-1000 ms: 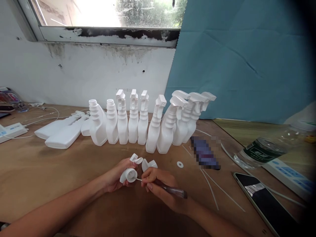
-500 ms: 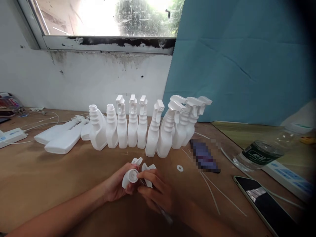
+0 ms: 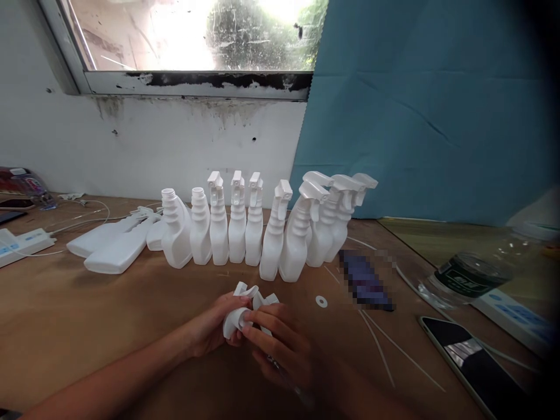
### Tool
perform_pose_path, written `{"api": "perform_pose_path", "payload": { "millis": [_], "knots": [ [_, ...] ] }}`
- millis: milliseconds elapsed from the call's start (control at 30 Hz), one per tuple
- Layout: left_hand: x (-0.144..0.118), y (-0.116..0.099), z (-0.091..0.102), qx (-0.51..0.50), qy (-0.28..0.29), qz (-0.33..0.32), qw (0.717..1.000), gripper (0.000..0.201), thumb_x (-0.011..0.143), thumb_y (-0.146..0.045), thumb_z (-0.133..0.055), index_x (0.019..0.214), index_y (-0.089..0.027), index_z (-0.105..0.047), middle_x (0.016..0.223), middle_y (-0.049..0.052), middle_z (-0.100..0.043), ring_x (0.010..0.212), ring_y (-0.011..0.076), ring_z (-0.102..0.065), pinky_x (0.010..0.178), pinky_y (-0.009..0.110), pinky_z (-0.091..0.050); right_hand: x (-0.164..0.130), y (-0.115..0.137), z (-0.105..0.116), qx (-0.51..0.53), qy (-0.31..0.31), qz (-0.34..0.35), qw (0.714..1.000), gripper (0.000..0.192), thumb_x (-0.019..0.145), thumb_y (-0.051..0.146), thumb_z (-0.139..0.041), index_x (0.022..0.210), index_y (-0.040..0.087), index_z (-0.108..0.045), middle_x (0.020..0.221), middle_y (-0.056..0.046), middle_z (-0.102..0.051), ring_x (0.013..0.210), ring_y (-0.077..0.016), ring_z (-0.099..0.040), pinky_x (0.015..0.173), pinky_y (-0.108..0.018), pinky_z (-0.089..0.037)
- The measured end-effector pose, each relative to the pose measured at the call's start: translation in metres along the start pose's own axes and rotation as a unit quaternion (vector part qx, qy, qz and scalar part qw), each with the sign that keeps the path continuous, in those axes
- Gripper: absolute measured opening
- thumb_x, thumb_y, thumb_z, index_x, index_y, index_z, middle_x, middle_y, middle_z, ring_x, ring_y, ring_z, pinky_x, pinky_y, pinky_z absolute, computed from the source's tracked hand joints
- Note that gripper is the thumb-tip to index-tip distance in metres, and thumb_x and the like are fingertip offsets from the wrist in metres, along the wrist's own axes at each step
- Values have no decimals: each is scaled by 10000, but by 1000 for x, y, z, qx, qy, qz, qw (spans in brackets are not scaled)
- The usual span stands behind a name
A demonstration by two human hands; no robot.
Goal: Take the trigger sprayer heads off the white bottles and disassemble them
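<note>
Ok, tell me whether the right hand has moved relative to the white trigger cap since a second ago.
Yes. The right hand has closed in leftward onto the trigger cap held by the left hand; its fingers now overlap the cap instead of sitting apart.

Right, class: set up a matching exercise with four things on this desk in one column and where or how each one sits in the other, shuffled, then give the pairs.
Things:
1. trigger spray head
2. small white washer
3. phone
4. row of white spray bottles

Places or states:
A. standing upright near the wall
B. lying dark-screened at the table's right
C. held between the left hand and right hand
D. lying flat on the wood, alone, right of the hands

Pairs: 1-C, 2-D, 3-B, 4-A
</note>
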State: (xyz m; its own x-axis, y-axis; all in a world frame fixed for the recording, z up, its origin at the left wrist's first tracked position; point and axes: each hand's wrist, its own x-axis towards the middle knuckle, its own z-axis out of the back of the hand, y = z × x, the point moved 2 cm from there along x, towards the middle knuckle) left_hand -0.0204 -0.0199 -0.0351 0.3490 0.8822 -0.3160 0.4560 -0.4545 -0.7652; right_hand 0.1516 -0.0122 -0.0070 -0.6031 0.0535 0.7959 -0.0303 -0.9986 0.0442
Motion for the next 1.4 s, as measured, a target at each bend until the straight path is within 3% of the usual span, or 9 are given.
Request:
{"api": "perform_pose_path", "payload": {
  "millis": [167,300,433,533,700,867,1033,1267,1400],
  "knots": [
    [2,-4,6,66,-16,-60,996,456,827,-603,-627,909,-168,-519,721,-11,-500,558,92,-475,481,188,-368,0,-7,5,-18,2,8,1000,388,873,27,-554,1259,64,-562,1197,-166,-678,1110,-240,-626,879,-393,-583],
    [0,-17,13,177,-16,-165,970,431,871,-595,-535,998,-184,-515,826,24,-544,684,153,-510,602,263,-421,0,-20,34,-64,-5,-6,998,436,862,7,-573,1290,92,-571,1141,-150,-708,1066,-236,-665,860,-382,-601],
    [-7,-27,13,331,27,-242,912,270,884,-433,-635,966,-177,-609,874,27,-565,785,170,-482,732,284,-386,-12,-38,64,-107,-44,-47,992,462,828,-43,-579,1247,144,-630,1042,-97,-740,958,-220,-701,821,-348,-597],
    [-10,-26,9,407,59,-268,871,189,939,-348,-574,1045,-197,-617,954,40,-575,847,186,-507,802,306,-393,-24,-47,72,-102,-86,-100,986,430,831,-33,-573,1187,189,-664,947,-62,-734,838,-218,-698,738,-355,-576],
    [-10,-25,1,568,87,-327,750,277,1000,-271,-425,1270,-246,-482,1198,89,-529,1114,232,-513,1003,387,-404,-35,-49,69,-95,-80,-205,971,200,898,47,-552,998,186,-655,778,-19,-660,659,-153,-624,629,-298,-497],
    [-14,-23,-4,639,74,-316,698,396,985,-302,-470,1370,-277,-382,1384,104,-450,1277,279,-429,1078,435,-381,-38,-47,67,-89,-81,-267,956,160,939,132,-542,803,198,-592,652,23,-593,557,-113,-566,565,-254,-437],
    [-15,-14,-8,662,36,-312,681,584,995,-327,-460,1523,-314,-211,1537,118,-340,1415,315,-291,1143,499,-281,-38,-46,61,-68,-77,-286,953,243,958,173,-526,722,202,-577,584,27,-555,505,-111,-522,519,-257,-406],
    [-11,-3,-14,734,107,-317,591,749,960,-439,-519,1570,-351,-92,1637,111,-197,1482,383,-155,1165,610,-97,-40,-46,50,-50,-58,-283,956,266,961,201,-519,706,195,-590,582,19,-577,500,-116,-532,521,-259,-415],
    [-14,-23,-15,740,14,-413,530,753,938,-374,-571,1563,-336,-152,1603,130,-250,1468,367,-191,1175,567,-150,-44,-49,48,-49,-60,-281,957,292,964,205,-520,675,194,-566,560,26,-546,483,-113,-514,505,-253,-396]
  ]
}}
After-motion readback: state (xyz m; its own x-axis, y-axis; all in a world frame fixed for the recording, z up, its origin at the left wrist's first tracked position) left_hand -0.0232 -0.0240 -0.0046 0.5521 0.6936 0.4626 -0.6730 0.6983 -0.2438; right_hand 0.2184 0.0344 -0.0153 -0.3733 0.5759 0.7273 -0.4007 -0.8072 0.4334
